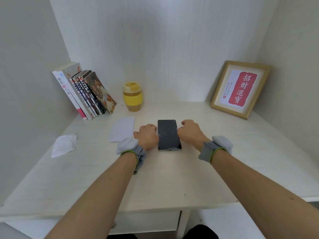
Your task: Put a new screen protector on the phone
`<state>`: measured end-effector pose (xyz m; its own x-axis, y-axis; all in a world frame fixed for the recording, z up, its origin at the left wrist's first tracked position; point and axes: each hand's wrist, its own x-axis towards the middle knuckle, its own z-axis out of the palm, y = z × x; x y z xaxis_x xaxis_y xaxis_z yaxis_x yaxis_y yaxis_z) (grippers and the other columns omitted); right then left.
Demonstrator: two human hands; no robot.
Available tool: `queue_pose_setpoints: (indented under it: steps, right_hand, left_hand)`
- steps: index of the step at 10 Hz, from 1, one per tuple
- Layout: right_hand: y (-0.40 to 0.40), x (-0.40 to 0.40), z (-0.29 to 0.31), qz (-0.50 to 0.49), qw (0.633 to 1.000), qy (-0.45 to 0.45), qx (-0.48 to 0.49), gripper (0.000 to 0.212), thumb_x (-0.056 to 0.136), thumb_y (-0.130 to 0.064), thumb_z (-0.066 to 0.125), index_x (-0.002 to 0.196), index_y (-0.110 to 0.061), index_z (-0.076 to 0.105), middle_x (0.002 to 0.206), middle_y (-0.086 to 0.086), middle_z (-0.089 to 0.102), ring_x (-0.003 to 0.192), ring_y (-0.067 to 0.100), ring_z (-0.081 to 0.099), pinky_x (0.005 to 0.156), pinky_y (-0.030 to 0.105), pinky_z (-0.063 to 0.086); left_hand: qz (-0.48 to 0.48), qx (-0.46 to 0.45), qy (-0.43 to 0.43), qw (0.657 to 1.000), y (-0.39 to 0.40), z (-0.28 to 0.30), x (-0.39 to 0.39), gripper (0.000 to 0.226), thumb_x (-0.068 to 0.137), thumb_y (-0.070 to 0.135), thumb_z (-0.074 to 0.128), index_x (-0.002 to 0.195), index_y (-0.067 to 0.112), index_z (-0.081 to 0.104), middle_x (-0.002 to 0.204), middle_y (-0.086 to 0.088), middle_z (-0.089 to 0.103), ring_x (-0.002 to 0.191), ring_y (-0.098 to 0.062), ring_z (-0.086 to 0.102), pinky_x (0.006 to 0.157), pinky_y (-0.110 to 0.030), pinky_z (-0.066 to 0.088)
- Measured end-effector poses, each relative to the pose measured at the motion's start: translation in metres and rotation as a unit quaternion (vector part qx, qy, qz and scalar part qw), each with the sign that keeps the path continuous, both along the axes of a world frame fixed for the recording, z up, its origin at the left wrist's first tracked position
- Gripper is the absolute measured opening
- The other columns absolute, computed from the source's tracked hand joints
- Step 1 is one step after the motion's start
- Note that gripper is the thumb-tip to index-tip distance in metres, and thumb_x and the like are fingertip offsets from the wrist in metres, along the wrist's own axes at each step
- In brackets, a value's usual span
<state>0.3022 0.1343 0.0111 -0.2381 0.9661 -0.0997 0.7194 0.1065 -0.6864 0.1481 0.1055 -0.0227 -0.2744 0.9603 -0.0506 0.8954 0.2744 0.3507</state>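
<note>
Phone (169, 135), flat, rectangular, glass seemingly speckled

I sit at a pale wood-grain desk (172, 178) set into a white alcove, with panelled walls (164, 40) closing in at the left, back and right of the frame. Soft, even light falls from above, brightest on the back wall. Below the desk's front edge, at the bottom centre, I see a drawer front (146, 221).
</note>
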Motion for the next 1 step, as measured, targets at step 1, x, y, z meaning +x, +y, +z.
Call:
queue_pose_setpoints:
  steps: [1]
  right_hand:
    - [0.0012,0.0025,0.0077,0.000,1.000,-0.001,0.002,0.043,0.093,-0.006,0.046,0.133,0.007,0.046,0.137,0.020,0.049,0.124,0.036,0.050,0.102,0.040,0.043]
  left_hand:
    - [0.003,-0.013,-0.049,0.999,-0.0007,0.0104,-0.0047,0.032,0.096,0.009,0.036,0.122,0.009,0.055,0.133,-0.011,0.051,0.128,-0.030,0.045,0.105,-0.038,0.035]
